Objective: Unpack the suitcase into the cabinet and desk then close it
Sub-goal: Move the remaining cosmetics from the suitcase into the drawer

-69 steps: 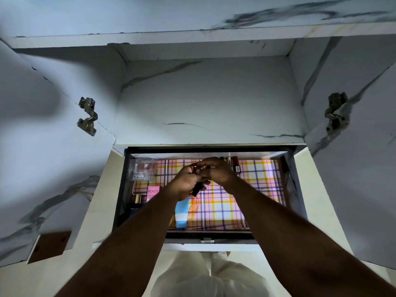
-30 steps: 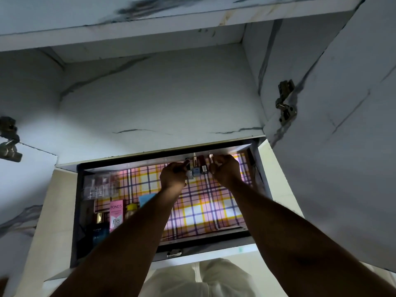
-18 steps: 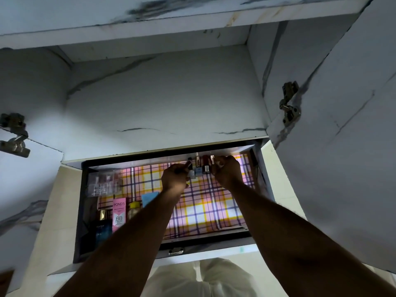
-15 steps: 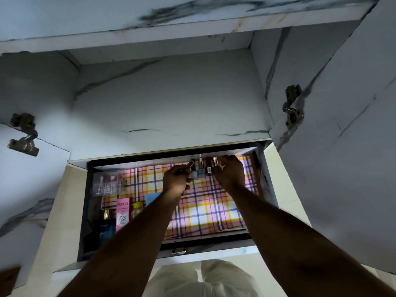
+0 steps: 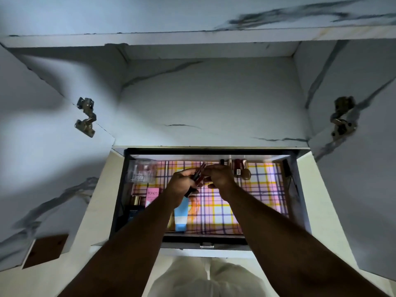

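Head view is showing the left hand curling its grip around slim cosmetic tubes above the plaid-lined drawer, while the right hand is pinching one, likely to stand it beside the bottles at the back.

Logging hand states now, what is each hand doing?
Left hand: grips slim dark-red cosmetic tubes.
Right hand: fingers curled at the tubes' tops; grip cannot be told.
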